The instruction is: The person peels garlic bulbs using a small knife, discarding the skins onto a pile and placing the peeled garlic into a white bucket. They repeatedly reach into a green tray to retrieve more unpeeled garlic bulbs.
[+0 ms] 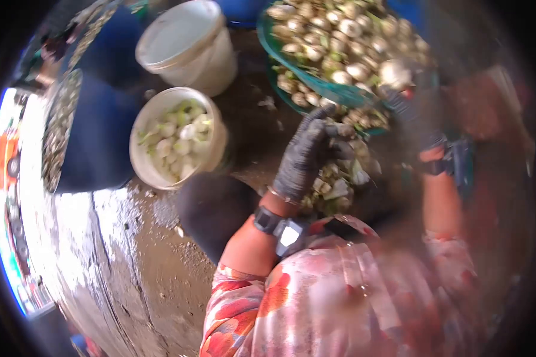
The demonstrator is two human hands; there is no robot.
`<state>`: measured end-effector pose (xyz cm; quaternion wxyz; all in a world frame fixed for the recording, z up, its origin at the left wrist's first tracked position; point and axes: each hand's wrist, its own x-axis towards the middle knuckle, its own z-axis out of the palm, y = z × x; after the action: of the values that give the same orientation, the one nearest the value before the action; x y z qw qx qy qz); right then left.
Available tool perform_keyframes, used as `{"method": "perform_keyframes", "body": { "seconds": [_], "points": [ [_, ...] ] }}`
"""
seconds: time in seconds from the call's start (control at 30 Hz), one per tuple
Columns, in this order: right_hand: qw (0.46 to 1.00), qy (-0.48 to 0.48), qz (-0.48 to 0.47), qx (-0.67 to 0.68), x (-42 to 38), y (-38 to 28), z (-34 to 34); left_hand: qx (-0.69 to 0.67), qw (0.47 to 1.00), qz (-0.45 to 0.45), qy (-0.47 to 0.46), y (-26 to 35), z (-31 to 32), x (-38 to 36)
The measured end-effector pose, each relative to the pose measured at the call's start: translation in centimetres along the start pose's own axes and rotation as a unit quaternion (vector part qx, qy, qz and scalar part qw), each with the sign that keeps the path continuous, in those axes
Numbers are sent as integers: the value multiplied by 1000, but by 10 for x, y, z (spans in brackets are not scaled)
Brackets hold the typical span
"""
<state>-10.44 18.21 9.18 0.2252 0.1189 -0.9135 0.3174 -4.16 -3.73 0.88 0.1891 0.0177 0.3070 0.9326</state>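
My left hand point(307, 152), in a dark grey glove, is raised beside the lower rim of a green basket point(333, 92); its fingers are apart and partly bent, with nothing seen between them. My right hand point(417, 116), also gloved, is blurred at the basket's right side. A large pale onion point(395, 74) shows right at its fingertips, with a small red spot by the fingers. The fingers look closed, but I cannot tell what they hold. White onions with bits of green stalk point(348, 30) heap the basket. Trimmings point(336, 187) lie below my hands.
A white bucket point(138, 149) with peeled onions stands left of my knee point(214, 205). Behind it is another white bucket point(223, 65). Blue containers point(98, 131) line the far left, beside more bulbs point(59, 131). The floor point(155, 262) is wet and littered with scraps.
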Motion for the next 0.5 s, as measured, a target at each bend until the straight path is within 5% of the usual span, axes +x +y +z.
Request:
{"method": "perform_keyframes", "body": {
  "seconds": [0.13, 0.2, 0.33, 0.5],
  "points": [
    [996, -69, -36, 45, -75, -34, 6, 88, 994, -17, -59, -11, 10, -8],
    [991, -89, 17, 102, -97, -35, 13, 146, 989, -19, -26, -18, 22, -16],
    [988, -125, -29, 90, -112, -18, 15, 117, 992, -38, 31, -37, 16, -24],
    [973, -54, 82, 208, -121, -6, 5, 96, 995, 2, 34, -47, 12, -22]
  ]
}}
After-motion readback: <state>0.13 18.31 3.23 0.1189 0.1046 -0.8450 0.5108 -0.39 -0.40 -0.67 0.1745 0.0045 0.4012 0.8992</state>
